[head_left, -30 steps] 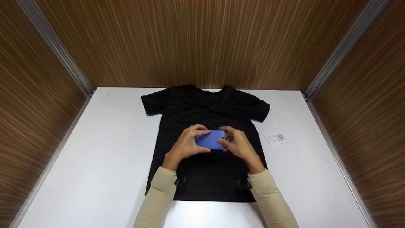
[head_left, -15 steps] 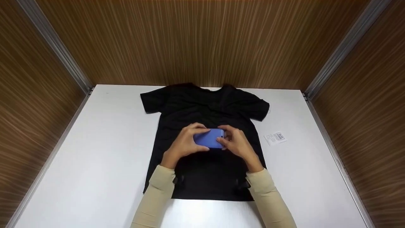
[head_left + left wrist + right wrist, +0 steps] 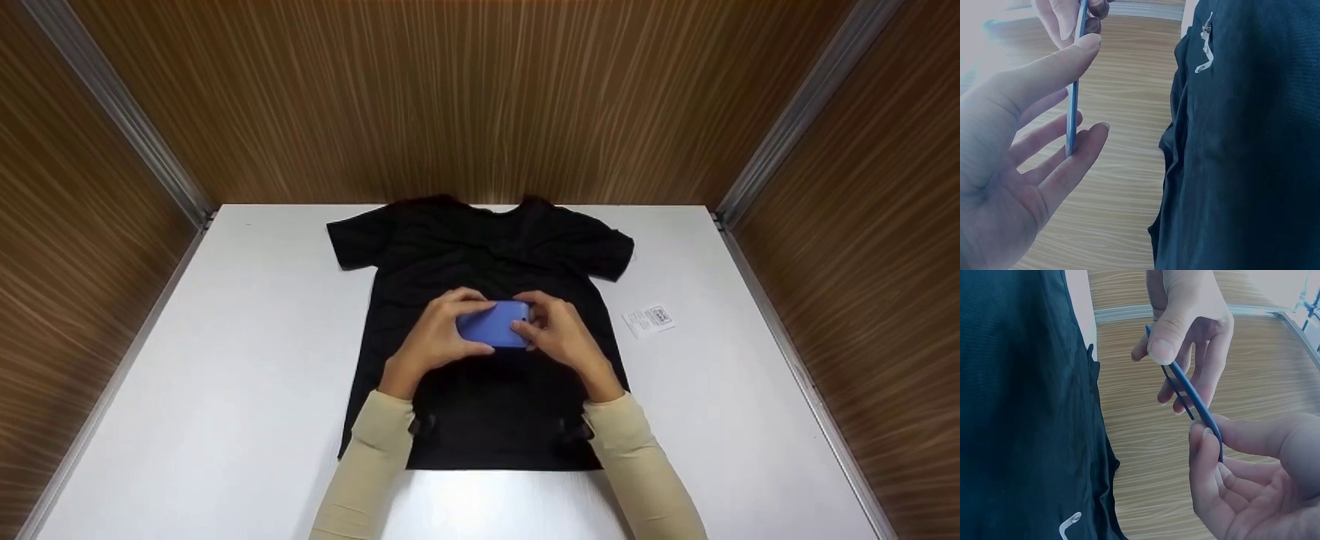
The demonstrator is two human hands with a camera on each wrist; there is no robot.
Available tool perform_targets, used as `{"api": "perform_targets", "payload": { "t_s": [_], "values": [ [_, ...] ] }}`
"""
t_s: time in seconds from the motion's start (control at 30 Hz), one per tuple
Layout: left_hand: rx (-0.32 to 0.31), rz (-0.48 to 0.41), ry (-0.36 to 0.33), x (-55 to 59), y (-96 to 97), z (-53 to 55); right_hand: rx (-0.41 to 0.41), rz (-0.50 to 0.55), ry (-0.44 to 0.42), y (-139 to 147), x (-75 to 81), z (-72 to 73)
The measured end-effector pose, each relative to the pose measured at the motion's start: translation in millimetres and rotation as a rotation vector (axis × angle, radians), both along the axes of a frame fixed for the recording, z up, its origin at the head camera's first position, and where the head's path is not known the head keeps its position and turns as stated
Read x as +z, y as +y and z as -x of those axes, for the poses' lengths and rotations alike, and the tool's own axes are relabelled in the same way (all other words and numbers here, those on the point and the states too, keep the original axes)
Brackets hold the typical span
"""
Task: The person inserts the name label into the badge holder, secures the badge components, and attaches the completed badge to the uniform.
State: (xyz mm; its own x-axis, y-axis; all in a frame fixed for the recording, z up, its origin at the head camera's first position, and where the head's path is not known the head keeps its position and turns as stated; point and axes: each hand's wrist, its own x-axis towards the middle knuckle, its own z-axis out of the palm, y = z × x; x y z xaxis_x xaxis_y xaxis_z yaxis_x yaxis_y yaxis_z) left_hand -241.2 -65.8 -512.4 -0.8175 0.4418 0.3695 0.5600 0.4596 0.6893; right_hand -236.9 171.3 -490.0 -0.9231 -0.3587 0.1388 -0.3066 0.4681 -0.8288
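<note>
A blue phone case [image 3: 491, 326] is held level in both hands above a black T-shirt [image 3: 480, 247], its back turned up, with a small camera hole at the right end. My left hand [image 3: 439, 334] spans its left part, thumb on the near edge and a finger along the far edge. At the right end, my right hand [image 3: 561, 334] pinches the corner between thumb and fingers. Edge-on in the right wrist view, the case [image 3: 1195, 395] shows a dark thin strip apart from the blue back. Whether a phone is inside, I cannot tell.
The T-shirt lies spread on a white table [image 3: 262, 337], sleeves out, neck towards the wood-grain back wall [image 3: 465, 97]. A printed white paper tag [image 3: 649, 320] lies to its right. Wood-grain side walls with metal corner rails stand left and right.
Both hands keep their hold on the phone case and hardly move. The whole head view has shifted slightly.
</note>
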Motion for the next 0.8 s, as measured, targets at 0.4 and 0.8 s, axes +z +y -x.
{"api": "perform_targets", "payload": {
  "t_s": [0.4,0.8],
  "values": [
    [0.017,0.021,0.003,2.2,0.5,-1.4,0.004,-0.002,0.015,-1.1,-0.2,1.4],
    [-0.014,0.001,-0.001,1.6,1.3,-1.8,-0.021,0.001,0.032,0.0,0.1,-1.7]
  ]
}}
